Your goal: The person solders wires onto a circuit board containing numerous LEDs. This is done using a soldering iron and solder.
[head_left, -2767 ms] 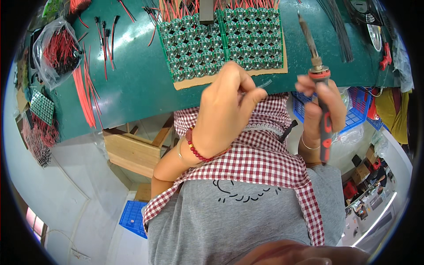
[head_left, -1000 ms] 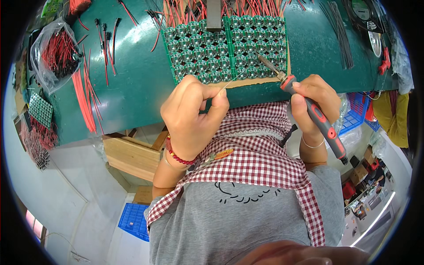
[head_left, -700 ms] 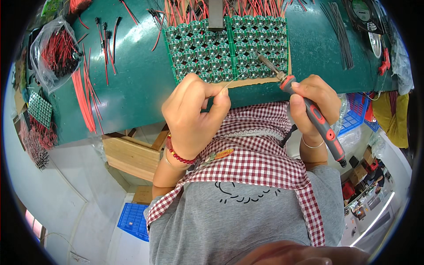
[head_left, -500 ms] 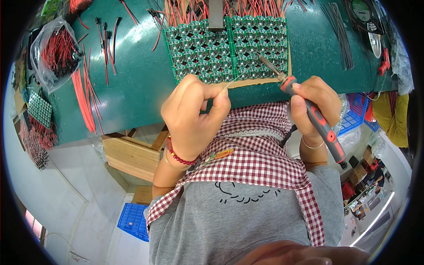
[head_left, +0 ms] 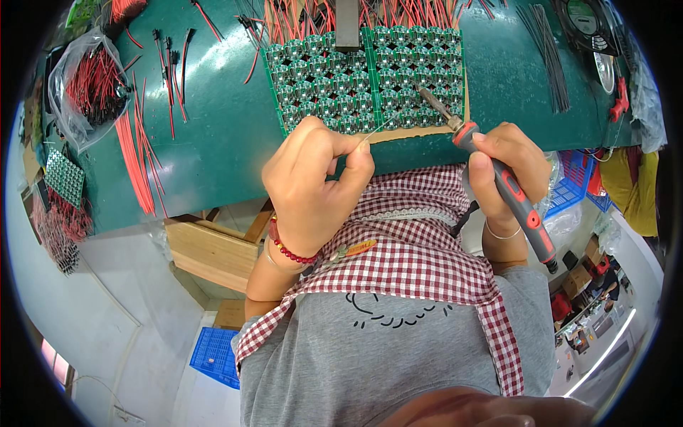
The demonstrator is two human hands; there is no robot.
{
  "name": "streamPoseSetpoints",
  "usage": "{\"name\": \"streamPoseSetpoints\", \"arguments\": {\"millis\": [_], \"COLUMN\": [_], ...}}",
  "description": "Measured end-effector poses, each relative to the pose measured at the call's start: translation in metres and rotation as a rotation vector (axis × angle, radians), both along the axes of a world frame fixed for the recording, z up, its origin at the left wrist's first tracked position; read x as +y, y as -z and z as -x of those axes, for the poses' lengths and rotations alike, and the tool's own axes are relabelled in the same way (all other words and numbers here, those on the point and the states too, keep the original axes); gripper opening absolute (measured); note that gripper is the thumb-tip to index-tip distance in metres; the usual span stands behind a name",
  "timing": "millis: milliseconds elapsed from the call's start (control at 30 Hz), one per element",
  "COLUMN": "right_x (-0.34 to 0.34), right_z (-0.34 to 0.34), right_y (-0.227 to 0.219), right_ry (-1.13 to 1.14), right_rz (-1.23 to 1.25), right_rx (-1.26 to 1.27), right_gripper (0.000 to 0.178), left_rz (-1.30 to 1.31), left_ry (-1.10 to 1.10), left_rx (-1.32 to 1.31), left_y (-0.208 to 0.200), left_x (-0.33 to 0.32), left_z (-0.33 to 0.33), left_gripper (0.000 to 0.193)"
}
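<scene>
Between thumb and forefinger, my left hand [head_left: 316, 174] pinches a thin silvery solder wire [head_left: 375, 132] that reaches up toward the near edge of the circuit board panel [head_left: 324, 78]. My right hand [head_left: 511, 167] is wrapped round a grey and red soldering iron [head_left: 514, 196]. Its metal tip points up and left, over the right half of the green panel. Whether the tip touches a board cannot be made out. Rows of small parts cover the panel, and red and black wires [head_left: 299, 18] spread from its far side. A grey metal bar [head_left: 348, 25] lies across its far middle.
A clear bag of red and black wires [head_left: 92, 89] lies at the left, beside loose red wires [head_left: 135, 160]. Black wires [head_left: 546, 53] and a small fan [head_left: 580, 21] are at the far right. A wooden drawer [head_left: 213, 249] juts out below the green table [head_left: 228, 92].
My left hand has shifted very slightly right with the solder wire. The soldering iron's tip has moved a little right and down over the panel.
</scene>
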State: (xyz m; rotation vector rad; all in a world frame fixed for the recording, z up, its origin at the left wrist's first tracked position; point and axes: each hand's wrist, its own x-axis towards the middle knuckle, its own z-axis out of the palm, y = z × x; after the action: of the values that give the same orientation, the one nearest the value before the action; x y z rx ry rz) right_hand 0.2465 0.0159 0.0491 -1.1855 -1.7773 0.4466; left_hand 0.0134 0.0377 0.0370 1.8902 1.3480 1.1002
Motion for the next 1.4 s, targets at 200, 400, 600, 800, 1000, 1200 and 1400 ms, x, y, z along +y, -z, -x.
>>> {"name": "streamPoseSetpoints", "arguments": {"millis": [200, 400, 600, 800, 1000, 1200, 1400], "right_x": [-0.001, -0.004, -0.002, -0.002, -0.004, 0.01, 0.018], "right_z": [0.002, 0.003, 0.003, 0.005, -0.007, -0.004, 0.0], "right_y": [0.003, -0.002, 0.003, 0.0, -0.008, -0.003, 0.004], "right_ry": [0.001, 0.02, -0.01, -0.014, 0.017, 0.04, 0.012], "right_rz": [-0.013, -0.037, -0.023, -0.026, -0.041, -0.042, -0.024], "right_rx": [-0.025, -0.009, -0.024, -0.058, 0.043, 0.039, 0.046], "right_gripper": [0.016, 0.018, 0.018, 0.018, 0.014, 0.014, 0.015], "left_rz": [0.012, -0.008, 0.017, 0.018, 0.001, 0.004, -0.003], "left_ry": [-0.001, -0.023, -0.01, -0.014, -0.052, -0.07, -0.096], "left_rx": [-0.015, 0.032, -0.009, 0.009, -0.013, -0.057, -0.049], "left_y": [0.002, -0.002, 0.004, 0.005, -0.002, 0.004, 0.007], "left_x": [0.0, -0.001, 0.001, 0.0, 0.002, 0.008, 0.012], "left_z": [-0.002, 0.001, -0.001, 0.0, 0.0, -0.007, -0.008], "left_gripper": [0.02, 0.019, 0.018, 0.018, 0.018, 0.018, 0.017]}}
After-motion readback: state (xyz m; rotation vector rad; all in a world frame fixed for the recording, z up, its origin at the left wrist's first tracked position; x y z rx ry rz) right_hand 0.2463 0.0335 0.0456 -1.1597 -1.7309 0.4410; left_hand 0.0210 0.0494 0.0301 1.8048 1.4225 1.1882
